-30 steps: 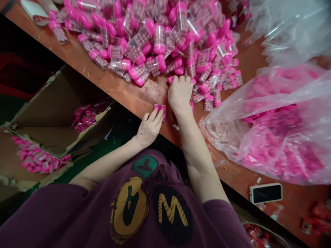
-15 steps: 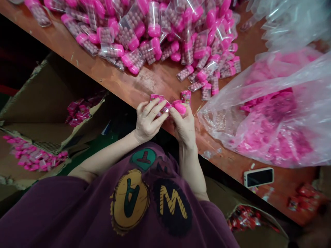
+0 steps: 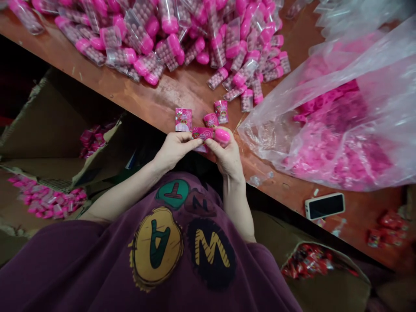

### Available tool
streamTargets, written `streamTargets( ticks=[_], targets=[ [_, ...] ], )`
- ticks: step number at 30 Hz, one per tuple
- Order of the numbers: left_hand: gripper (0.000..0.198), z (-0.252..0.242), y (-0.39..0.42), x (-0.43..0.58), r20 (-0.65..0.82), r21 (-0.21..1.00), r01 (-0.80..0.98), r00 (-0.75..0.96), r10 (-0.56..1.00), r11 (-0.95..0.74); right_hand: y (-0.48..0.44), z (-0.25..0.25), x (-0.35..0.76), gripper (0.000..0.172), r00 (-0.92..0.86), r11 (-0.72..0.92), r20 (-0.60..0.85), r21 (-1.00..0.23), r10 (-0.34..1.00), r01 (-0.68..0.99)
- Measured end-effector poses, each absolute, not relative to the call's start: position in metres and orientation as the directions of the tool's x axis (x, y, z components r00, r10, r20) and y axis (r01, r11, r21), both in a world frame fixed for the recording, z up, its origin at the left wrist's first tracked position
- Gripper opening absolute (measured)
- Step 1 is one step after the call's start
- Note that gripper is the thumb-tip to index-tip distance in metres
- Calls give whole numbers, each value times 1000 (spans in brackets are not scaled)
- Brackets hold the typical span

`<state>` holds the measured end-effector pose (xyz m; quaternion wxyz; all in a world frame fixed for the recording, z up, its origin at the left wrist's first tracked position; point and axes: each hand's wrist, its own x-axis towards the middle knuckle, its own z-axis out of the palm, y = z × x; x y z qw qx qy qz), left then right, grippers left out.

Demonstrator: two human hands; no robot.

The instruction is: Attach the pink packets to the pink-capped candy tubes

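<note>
My left hand (image 3: 173,149) pinches the left end of a pink printed label sleeve (image 3: 203,132) between thumb and finger. My right hand (image 3: 230,156) is closed around a pink-capped candy bottle (image 3: 222,136), its thumb pressing on the sleeve's right end. Most of the bottle's body is hidden by the fingers and the sleeve. Just beyond the hands lie a square pink label (image 3: 183,119) and, to the right, a pink printed piece (image 3: 221,111) with another (image 3: 210,120) beside it.
A heap of pink-capped candy bottles (image 3: 169,43) covers the table's far side. On the right are a clear bag of pink pieces (image 3: 344,147) and a phone (image 3: 325,206). Cardboard boxes (image 3: 48,125) stand below the table edge, holding pink and red packets.
My left hand has drawn back from the square label, which now lies on the table, and pinches the sleeve beside the bottle. The view has shifted slightly.
</note>
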<state>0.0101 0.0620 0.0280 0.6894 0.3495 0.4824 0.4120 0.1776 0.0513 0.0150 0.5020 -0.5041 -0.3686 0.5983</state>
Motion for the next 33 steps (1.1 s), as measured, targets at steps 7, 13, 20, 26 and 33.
streamTargets(
  ticks=[7,13,20,26,33],
  targets=[
    [38,13,54,25,-448,808,-373,114,887,456,42,-1,170,61,8,-320,-356,-849,934,-421],
    [45,15,49,35,-489,802,-358,65,870,478,40,-3,164,55,2,-319,-363,-822,932,-473],
    [30,23,49,31,-517,750,-369,190,835,549,36,-6,175,51,29,-281,-327,-852,945,-441],
    [24,32,49,28,-496,781,-346,162,853,520,33,1,181,53,-18,-265,-288,-855,958,-447],
    [27,36,55,23,-457,799,-418,42,888,431,30,5,192,49,-202,-374,-317,-721,927,-584]
  ],
)
